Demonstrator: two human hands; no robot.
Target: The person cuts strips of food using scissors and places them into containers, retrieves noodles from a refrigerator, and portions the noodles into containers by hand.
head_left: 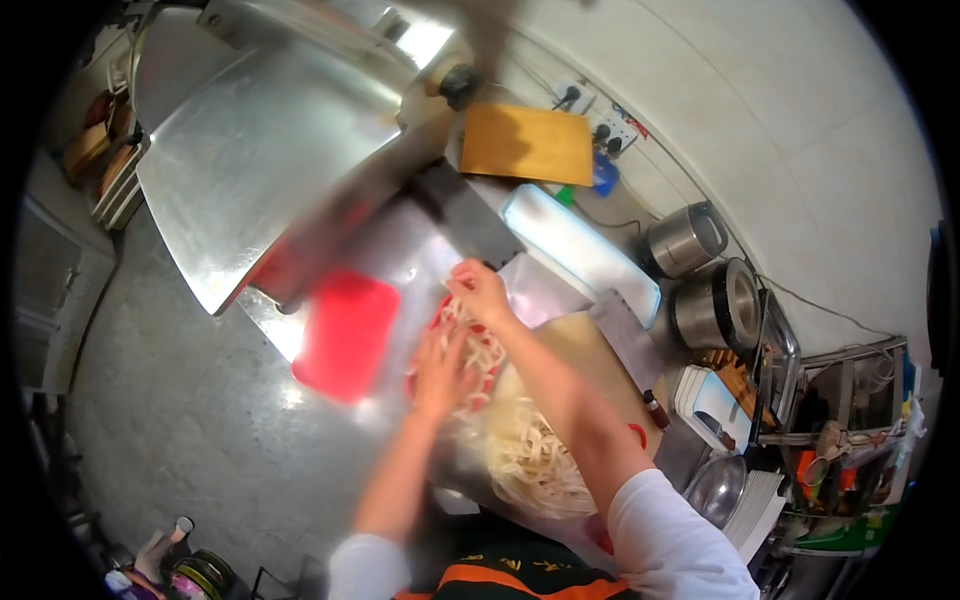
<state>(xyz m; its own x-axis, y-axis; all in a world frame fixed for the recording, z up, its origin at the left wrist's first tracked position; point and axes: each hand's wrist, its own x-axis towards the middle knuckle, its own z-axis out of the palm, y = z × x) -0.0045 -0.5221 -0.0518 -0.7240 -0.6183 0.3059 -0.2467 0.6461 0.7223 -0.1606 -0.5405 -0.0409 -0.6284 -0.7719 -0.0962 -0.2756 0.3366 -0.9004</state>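
Observation:
My left hand point(445, 370) lies over a red container point(411, 388) of pale strips point(487, 352), its fingers stretched out and touching the strips. At the container's far end is my right hand point(480, 292), its fingers pinched together; what is between the fingertips is too blurred to name. A clear plastic bag point(535, 455) filled with more pale strips sits close to my body, under my right forearm. To the left of the container, a flat red tray or lid point(348, 335) rests on the metal table point(405, 235).
A large metal machine point(270, 150) with a broad plate stands at the left back. Right of my hands are a cutting board point(580, 350), a cleaver point(630, 340) and a long white tray point(580, 250). Metal pots point(705, 305) line the wall, and a yellow board point(527, 143) leans there.

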